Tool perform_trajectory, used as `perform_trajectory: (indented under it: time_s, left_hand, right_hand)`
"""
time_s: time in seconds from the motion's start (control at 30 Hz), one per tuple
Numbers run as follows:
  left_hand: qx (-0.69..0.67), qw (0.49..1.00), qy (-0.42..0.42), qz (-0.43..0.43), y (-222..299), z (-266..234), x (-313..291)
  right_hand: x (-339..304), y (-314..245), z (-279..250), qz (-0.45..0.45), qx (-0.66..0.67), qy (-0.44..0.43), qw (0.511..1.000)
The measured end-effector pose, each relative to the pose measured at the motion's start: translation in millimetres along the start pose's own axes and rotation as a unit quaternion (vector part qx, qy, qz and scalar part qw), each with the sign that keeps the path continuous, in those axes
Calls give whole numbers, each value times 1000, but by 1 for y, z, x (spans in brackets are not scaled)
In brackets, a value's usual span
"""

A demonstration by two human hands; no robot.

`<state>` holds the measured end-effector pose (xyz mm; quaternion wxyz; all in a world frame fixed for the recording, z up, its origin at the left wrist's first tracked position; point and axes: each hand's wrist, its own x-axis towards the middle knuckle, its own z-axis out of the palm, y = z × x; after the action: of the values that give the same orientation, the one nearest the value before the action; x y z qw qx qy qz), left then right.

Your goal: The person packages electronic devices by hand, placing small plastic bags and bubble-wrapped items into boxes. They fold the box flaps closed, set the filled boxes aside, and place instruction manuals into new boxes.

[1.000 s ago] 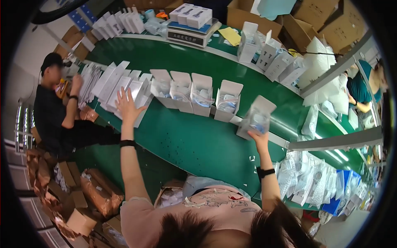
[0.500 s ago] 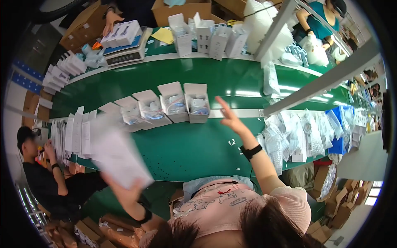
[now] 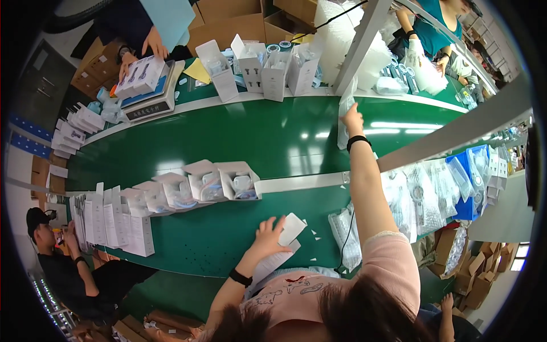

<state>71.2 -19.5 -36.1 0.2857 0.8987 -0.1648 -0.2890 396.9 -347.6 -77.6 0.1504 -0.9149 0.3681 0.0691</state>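
Observation:
My left hand (image 3: 266, 239) is at the near table edge, fingers curved around a white carton (image 3: 272, 263) with a raised end flap (image 3: 293, 228). Part of the carton is hidden behind the hand and my forearm. My right arm stretches far across the bench. There my right hand (image 3: 354, 118) grips a clear bubble-wrap pouch (image 3: 343, 134) on the green belt, beside a grey post. To the left of my hands stands a row of open white cartons (image 3: 206, 188) with bagged parts inside.
Flat white cartons (image 3: 114, 225) stand at the left. Bubble-wrapped packets (image 3: 419, 194) and a blue bin (image 3: 477, 165) line the right. A slanted grey beam (image 3: 456, 137) crosses beside my right arm. Across the belt, a person's hands hold a printed carton (image 3: 138, 77) on a scale (image 3: 149, 108).
My right hand has reached forward onto the bubble-wrap pouch. My left hand has brought a white carton rightward to the near edge. Across the belt, a light blue sheet has come into view.

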Motion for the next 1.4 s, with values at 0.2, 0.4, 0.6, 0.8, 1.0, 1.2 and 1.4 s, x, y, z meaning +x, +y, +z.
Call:
perform_trajectory:
  time_s: [0.2, 0.4, 0.6, 0.8, 1.0, 1.2, 1.4]
  left_hand:
    - [-103, 992, -60, 29, -30, 25, 9]
    - [-356, 928, 93, 64, 12, -39, 9]
    - [-140, 940, 290, 109, 55, -29, 9]
    - [-212, 874, 406, 163, 62, 10, 16]
    - [-224, 806, 485, 255, 75, 26, 29]
    - [-273, 834, 456, 149, 50, 24, 24]
    - [-145, 839, 417, 318, 64, 27, 10]
  right_hand:
    - [-29, -1, -8, -115, 71, 24, 991]
    - [-196, 13, -97, -414, 310, 145, 843]
    - [-315, 61, -128, -120, 825, -80, 547]
    - [-339, 78, -87, -120, 743, 71, 655]
    - [-345, 88, -75, -405, 399, 318, 758]
    - [-344, 103, -96, -460, 354, 130, 804]
    - [-355, 110, -132, -397, 445, 71, 800]
